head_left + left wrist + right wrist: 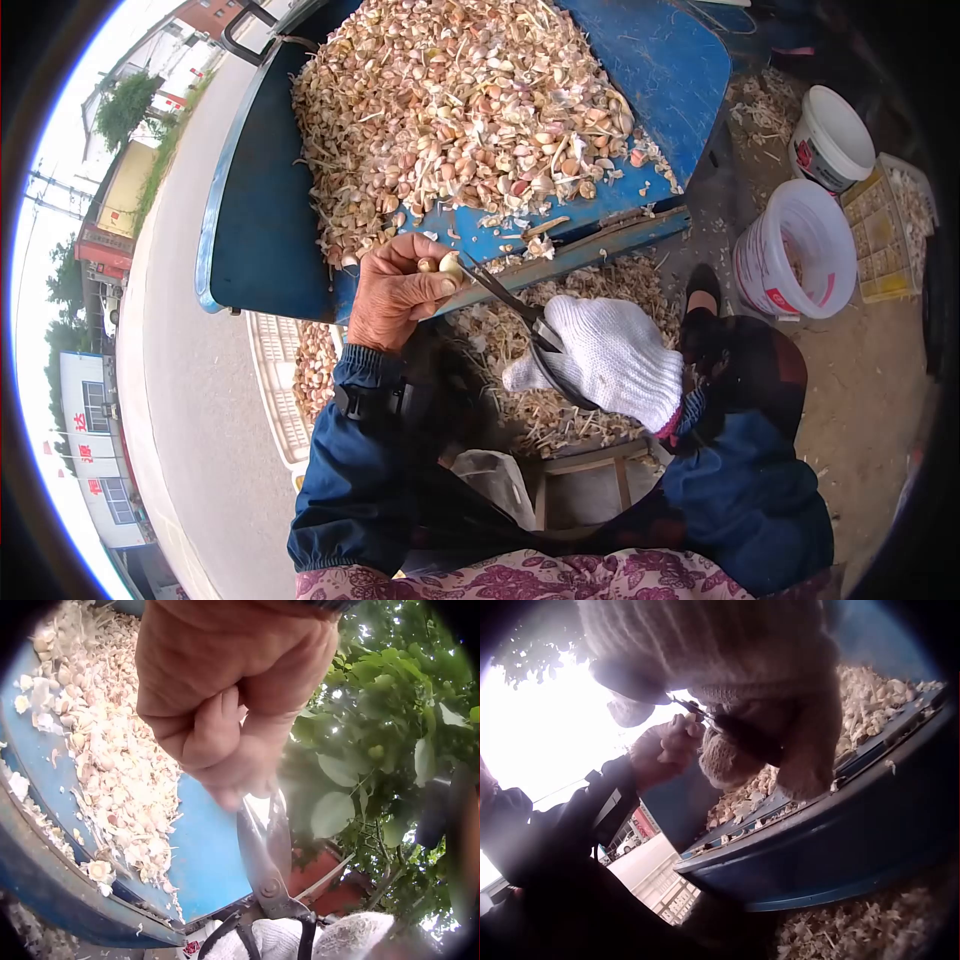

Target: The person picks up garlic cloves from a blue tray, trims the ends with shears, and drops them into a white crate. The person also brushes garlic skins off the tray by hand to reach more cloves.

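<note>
garlic clove (450, 265) pinched in bare left hand (395, 295), gloved right hand (610, 355) gripping scissors (510, 300) whose blades meet it.

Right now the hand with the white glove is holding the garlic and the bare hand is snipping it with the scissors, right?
Not quite: it is the other way round. In the head view the bare left hand pinches the garlic, and the white-gloved right hand holds the scissors, whose blades reach up to the garlic.
</note>
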A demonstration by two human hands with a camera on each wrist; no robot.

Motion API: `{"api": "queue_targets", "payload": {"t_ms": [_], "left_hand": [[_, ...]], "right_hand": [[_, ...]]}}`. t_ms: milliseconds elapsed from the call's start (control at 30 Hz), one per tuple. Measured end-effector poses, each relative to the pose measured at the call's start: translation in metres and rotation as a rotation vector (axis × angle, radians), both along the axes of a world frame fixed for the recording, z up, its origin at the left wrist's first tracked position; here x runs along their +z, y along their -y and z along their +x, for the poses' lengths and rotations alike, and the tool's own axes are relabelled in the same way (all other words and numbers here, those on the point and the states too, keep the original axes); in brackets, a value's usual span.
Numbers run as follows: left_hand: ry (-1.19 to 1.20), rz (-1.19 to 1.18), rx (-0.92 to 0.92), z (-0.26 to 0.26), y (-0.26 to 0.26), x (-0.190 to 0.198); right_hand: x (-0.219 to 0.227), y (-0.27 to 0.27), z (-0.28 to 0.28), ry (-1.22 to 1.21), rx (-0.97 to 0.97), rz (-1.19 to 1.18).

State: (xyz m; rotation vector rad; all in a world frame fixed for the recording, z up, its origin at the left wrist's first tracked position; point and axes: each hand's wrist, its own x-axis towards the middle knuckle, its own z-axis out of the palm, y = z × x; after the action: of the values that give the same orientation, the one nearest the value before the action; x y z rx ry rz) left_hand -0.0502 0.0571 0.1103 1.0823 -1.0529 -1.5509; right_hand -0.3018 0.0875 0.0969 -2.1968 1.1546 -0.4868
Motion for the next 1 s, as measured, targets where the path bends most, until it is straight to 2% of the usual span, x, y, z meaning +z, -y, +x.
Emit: {"api": "queue_targets", "payload": {"t_ms": [133,400,467,500,567,633,700,733,767,833,933,967,1000], "left_hand": [[0.031,0.013,-0.051,-0.007,0.001,-0.002],[0.166,0.028,-0.015,-0.015,0.001,0.000],[0.194,0.015,-0.001,-0.016,0.001,-0.002],[0.189,0.009,-0.035,-0.016,-0.001,-0.004],[0.187,-0.001,-0.061,-0.013,0.000,-0.008],[0.055,0.122,-0.038,-0.005,0.004,-0.014],[-0.160,0.139,0.053,0.022,0.026,-0.024],[-0.268,0.173,0.119,0.047,0.043,-0.038],[-0.380,0.206,0.185,0.069,0.060,-0.048],[-0.244,0.250,0.458,0.091,0.095,-0.048],[0.307,0.025,0.585,0.107,0.139,-0.048],[0.307,0.026,0.584,0.110,0.153,-0.052],[0.639,-0.068,0.590,0.110,0.164,-0.054]], "right_hand": [[-0.004,0.002,-0.002,0.002,0.007,-0.039],[0.004,0.003,-0.006,-0.102,-0.038,-0.056],[-0.001,0.002,-0.006,0.060,-0.016,0.005],[-0.007,0.001,0.000,0.306,-0.041,0.369],[0.008,-0.006,0.000,0.613,-0.202,1.131],[0.007,-0.010,0.001,0.740,-0.335,1.257],[0.007,-0.010,-0.005,0.980,-0.366,1.306],[0.014,-0.009,-0.006,0.916,-0.389,1.262],[0.004,-0.008,-0.009,1.025,-0.325,1.295],[0.017,-0.006,-0.007,0.858,-0.356,1.180],[0.020,-0.004,-0.007,0.803,-0.383,1.229],[0.022,-0.003,-0.007,0.803,-0.385,1.230],[0.024,-0.001,-0.007,0.744,-0.378,1.202]]}}
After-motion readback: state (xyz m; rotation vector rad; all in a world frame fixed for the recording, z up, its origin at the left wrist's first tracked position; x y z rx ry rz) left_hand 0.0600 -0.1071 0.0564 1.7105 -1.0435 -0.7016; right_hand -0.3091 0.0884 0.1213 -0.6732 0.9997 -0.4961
